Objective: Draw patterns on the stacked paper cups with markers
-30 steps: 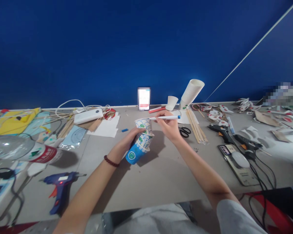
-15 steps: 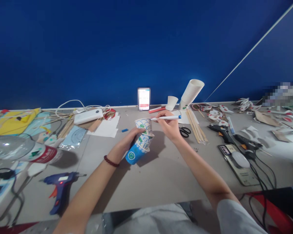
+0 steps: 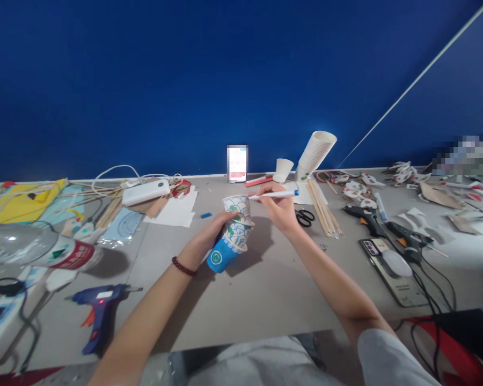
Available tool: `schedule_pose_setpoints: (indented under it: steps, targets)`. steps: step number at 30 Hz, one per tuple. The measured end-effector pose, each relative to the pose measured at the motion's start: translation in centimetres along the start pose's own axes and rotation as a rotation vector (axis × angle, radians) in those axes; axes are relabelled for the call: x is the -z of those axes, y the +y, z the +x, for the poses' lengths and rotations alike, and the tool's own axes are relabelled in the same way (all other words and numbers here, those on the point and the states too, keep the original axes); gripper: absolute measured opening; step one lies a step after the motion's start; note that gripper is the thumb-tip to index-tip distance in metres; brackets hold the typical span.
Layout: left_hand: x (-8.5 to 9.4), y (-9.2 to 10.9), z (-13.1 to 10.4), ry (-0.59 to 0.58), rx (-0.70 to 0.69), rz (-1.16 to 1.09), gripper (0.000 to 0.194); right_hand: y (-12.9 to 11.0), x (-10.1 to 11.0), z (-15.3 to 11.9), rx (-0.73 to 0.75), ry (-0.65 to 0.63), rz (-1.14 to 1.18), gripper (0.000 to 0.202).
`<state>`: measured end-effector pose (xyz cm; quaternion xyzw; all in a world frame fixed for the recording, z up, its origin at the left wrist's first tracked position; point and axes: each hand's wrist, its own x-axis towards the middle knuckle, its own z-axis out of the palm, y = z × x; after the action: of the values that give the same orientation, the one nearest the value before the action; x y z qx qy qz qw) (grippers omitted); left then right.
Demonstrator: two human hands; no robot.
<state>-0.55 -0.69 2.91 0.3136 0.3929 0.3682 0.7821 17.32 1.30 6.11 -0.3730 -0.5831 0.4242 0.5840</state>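
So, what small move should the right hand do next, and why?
I would probably make one short, light stroke near the rim of the top paper cup with the blue-ended marker. The right hand holds its tip at or near that rim; whether it touches, I cannot tell. The left hand grips the patterned cups, and the top one bears blue arcs.

I find free room on the bench (image 3: pixel 261 305) between both forearms (image 3: pixel 330 273); scissors (image 3: pixel 305 216) obstruct beside the right hand (image 3: pixel 277 206), a blue glue gun (image 3: pixel 100 311) beside the left forearm (image 3: pixel 156 300).
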Motion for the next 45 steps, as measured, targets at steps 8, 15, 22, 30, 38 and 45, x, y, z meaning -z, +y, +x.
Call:
schedule_pose_setpoints:
  steps: [8, 15, 22, 30, 38, 45]
  targets:
    - [0.4, -0.2, 0.4, 0.044, -0.001, -0.011, 0.035, -0.1, 0.4, 0.5, -0.138, 0.024, 0.146, 0.006]
    - [0.3, 0.0, 0.7, -0.056, 0.006, -0.105, 0.043, 0.0, 0.7, 0.7, -0.161, 0.015, 0.172, 0.01]
    - [0.1, 0.2, 0.3, -0.057, -0.053, -0.124, 0.053, -0.5, 0.6, 0.5, -0.126, 0.005, 0.142, 0.009]
    - [0.2, 0.3, 0.2, -0.101, -0.096, -0.143, 0.057, -1.0, 0.4, 0.1, -0.031, -0.031, 0.053, 0.006]
    - [0.2, 0.3, 0.4, -0.087, -0.084, -0.131, 0.056, -0.8, 0.2, 0.1, -0.014, -0.024, 0.039, 0.006]
    - [0.1, 0.3, 0.3, -0.074, -0.081, -0.129, 0.056, -0.5, 0.3, 0.1, -0.026, -0.028, 0.024, 0.009]
